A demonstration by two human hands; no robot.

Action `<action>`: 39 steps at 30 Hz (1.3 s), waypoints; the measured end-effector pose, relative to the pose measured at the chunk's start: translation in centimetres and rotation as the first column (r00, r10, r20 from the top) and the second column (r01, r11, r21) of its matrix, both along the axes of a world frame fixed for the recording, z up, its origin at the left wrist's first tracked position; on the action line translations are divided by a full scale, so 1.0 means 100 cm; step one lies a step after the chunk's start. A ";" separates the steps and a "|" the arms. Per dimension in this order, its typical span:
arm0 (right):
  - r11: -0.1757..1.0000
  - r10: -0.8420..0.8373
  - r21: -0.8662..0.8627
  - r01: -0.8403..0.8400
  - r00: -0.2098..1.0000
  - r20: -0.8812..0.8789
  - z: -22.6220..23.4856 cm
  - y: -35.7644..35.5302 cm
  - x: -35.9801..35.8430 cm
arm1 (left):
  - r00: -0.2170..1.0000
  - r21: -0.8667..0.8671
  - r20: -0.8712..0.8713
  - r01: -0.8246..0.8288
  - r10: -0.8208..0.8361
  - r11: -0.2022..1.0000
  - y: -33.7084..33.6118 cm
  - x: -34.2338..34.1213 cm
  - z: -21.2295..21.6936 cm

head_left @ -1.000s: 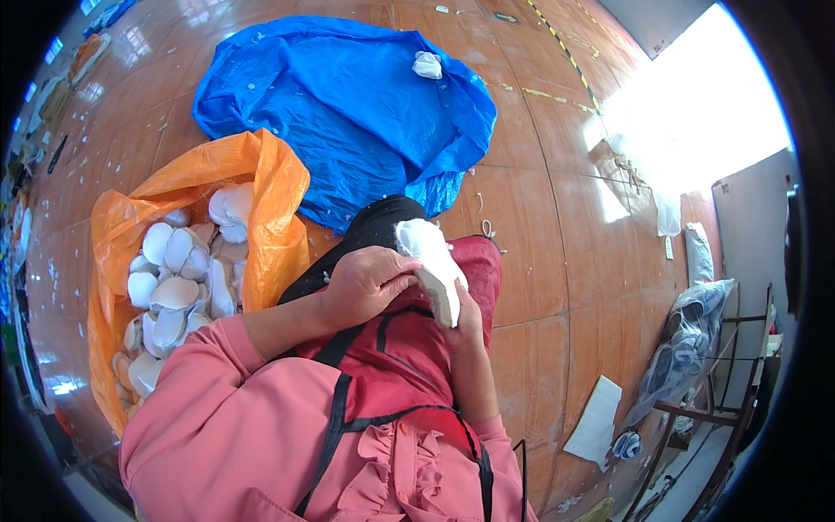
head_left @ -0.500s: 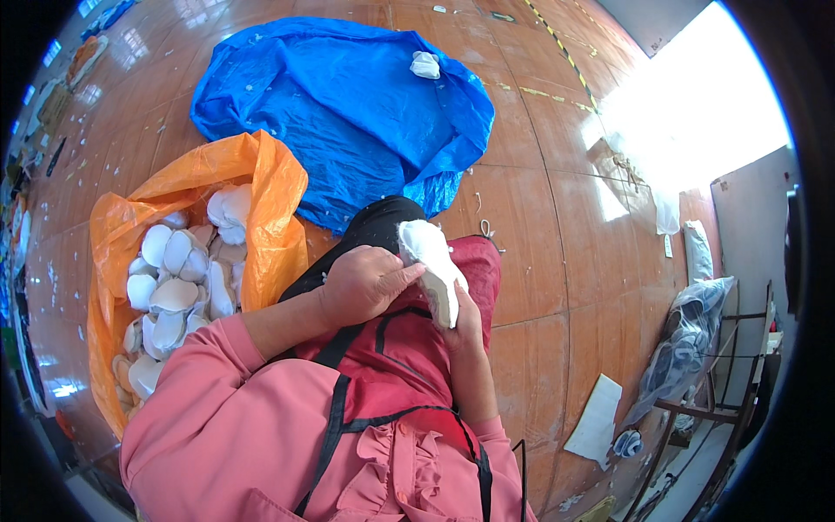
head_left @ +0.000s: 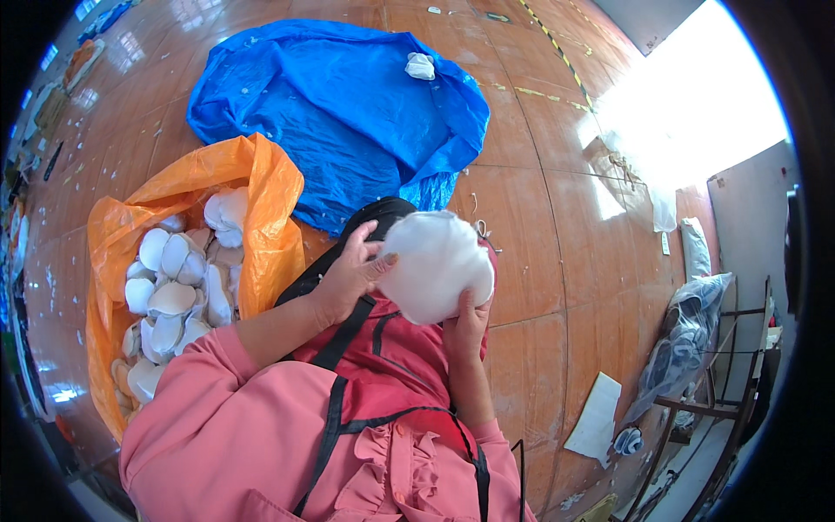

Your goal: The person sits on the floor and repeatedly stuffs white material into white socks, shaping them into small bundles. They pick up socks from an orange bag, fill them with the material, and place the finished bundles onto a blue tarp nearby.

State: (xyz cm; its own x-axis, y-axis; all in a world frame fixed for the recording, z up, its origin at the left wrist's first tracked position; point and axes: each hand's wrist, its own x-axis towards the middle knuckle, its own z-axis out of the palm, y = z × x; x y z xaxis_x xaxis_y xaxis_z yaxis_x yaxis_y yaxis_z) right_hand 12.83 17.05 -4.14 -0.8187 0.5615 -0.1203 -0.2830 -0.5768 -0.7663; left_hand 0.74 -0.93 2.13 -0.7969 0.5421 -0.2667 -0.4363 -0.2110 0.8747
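Observation:
A rounded white foam pad [head_left: 435, 265], shaped like a shallow cup, is spread out above my lap with its broad face up. My right hand [head_left: 470, 324] grips its lower right edge, thumb on top and fingers beneath. At the pad's left edge is my left hand [head_left: 352, 274], its thumb on the rim and some fingers stretched out beside it; the other fingertips are hidden. To my left, many similar white and beige pads [head_left: 172, 297] lie loosely piled inside an open orange plastic sack [head_left: 274, 204].
Ahead of me a blue plastic sack [head_left: 330, 113] lies on the tiled floor, with a small white bundle [head_left: 420, 66] on it. On the right are a white sheet [head_left: 595, 419], a clear plastic bag [head_left: 683, 339] and a dark metal frame [head_left: 709, 409].
The pad, held narrow and edge-on before, has turned so its wide round face shows. My left hand's fingers have loosened from a closed grip and spread; my right thumb now presses the face.

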 end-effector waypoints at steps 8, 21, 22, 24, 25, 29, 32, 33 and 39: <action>0.928 0.199 0.326 -0.180 0.980 -0.024 0.000 -0.003 0.016 | 0.962 0.365 0.235 0.045 -0.139 0.930 -0.005 -0.021 -0.018; 0.452 0.022 0.869 -0.202 0.976 0.216 0.059 0.014 -0.023 | 0.998 0.020 -0.026 0.059 -0.059 0.998 -0.007 -0.014 -0.020; 0.487 0.010 0.847 -0.214 0.971 0.240 0.051 0.013 -0.023 | 0.997 0.003 -0.042 0.064 -0.064 0.998 -0.007 -0.013 -0.018; 0.641 0.046 0.734 -0.226 0.965 0.258 0.040 0.010 -0.024 | 0.995 -0.032 -0.073 0.072 -0.074 0.997 -0.006 -0.013 -0.016; 0.744 0.091 0.627 -0.229 0.965 0.244 0.036 0.007 -0.025 | 0.995 -0.039 -0.073 0.065 -0.068 0.997 -0.007 -0.013 -0.017; 0.897 0.177 0.345 -0.275 0.941 0.290 0.044 0.004 -0.025 | 0.998 -0.022 -0.045 0.052 -0.053 0.998 -0.008 -0.015 -0.024; 0.918 0.265 0.206 -0.338 0.911 0.317 0.050 0.011 -0.022 | 0.996 0.051 0.045 0.070 -0.072 0.996 -0.013 -0.019 -0.032; 0.920 0.283 0.178 -0.349 0.907 0.313 0.052 0.013 -0.022 | 0.993 0.080 0.082 0.078 -0.084 0.994 -0.014 -0.020 -0.032; 0.901 0.380 0.072 -0.427 0.860 0.342 0.059 0.021 -0.023 | 0.972 0.195 0.203 0.076 -0.116 0.978 -0.012 -0.020 -0.031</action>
State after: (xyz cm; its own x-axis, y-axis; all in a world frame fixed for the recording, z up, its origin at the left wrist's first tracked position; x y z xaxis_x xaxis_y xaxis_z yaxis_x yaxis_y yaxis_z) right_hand 10.58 19.18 1.73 -0.9097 0.2203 -0.3519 0.2179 -0.4682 -0.8563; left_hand -1.21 -2.16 -0.98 -0.6746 0.6690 -0.3122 -0.6336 -0.3077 0.7098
